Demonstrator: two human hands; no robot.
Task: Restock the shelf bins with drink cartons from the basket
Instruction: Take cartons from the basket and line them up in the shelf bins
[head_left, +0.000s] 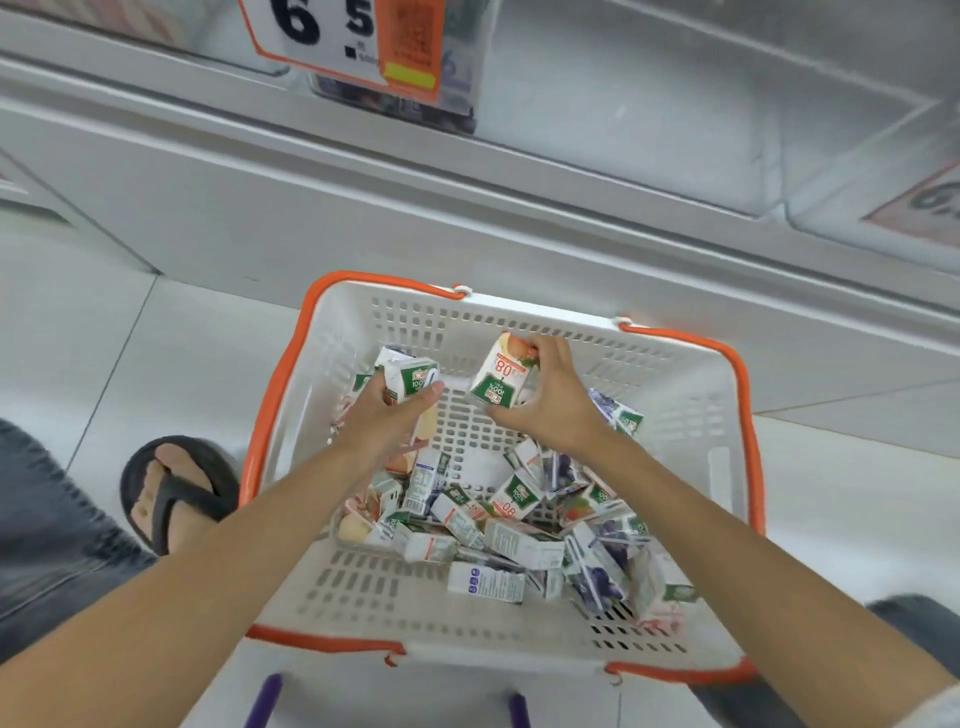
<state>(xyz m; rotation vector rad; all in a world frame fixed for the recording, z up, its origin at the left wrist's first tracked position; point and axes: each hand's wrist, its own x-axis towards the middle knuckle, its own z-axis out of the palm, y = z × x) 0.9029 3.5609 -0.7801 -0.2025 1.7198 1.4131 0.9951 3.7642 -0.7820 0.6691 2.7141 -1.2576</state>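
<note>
near: basket (363, 587) sits on the floor (156, 338) within our reach, loose cartons (519, 519) heaped in its near half | mid: our left hand (387, 415) grips a green-label carton (413, 382), our right hand (550, 400) grips a peach carton (501, 376), both held above the heap, we judge to carry two per trip | far: shelf bin (623, 130) waits above.

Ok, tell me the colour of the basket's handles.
Orange handles on a white basket, clearest in the head view.
</note>
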